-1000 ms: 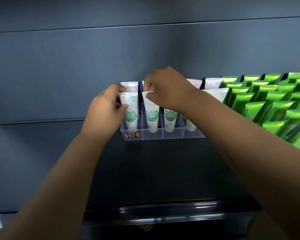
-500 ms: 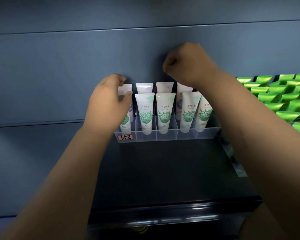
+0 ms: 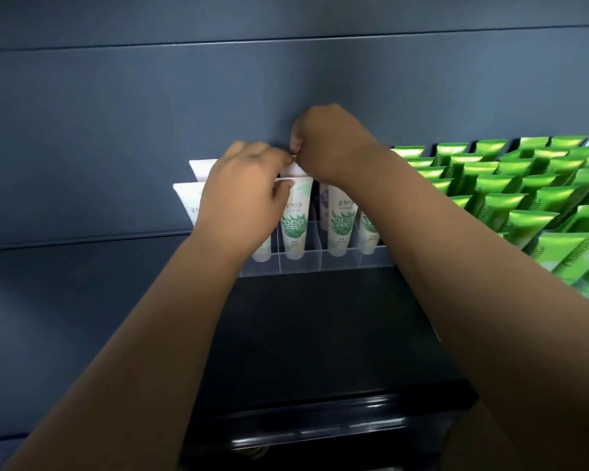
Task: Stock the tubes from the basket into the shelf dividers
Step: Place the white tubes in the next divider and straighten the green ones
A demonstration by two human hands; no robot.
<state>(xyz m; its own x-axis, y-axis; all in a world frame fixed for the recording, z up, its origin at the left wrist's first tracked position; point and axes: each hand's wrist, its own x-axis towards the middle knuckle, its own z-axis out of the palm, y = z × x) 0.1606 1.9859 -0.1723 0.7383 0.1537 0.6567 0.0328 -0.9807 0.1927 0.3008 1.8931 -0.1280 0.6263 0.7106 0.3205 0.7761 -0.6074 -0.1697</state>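
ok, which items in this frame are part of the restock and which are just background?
In the job: white leaf-print tubes; clear divider tray; left hand, laid over the front row; right hand, pinching the top of the back-row tube. The basket is not in view.

Not in the job: green tubes to the right; dark shelf; grey back panel.

Two hands (image 3: 242, 198), one rack (image 3: 320, 266), about eight white tubes (image 3: 295, 219), many green tubes (image 3: 497, 185)
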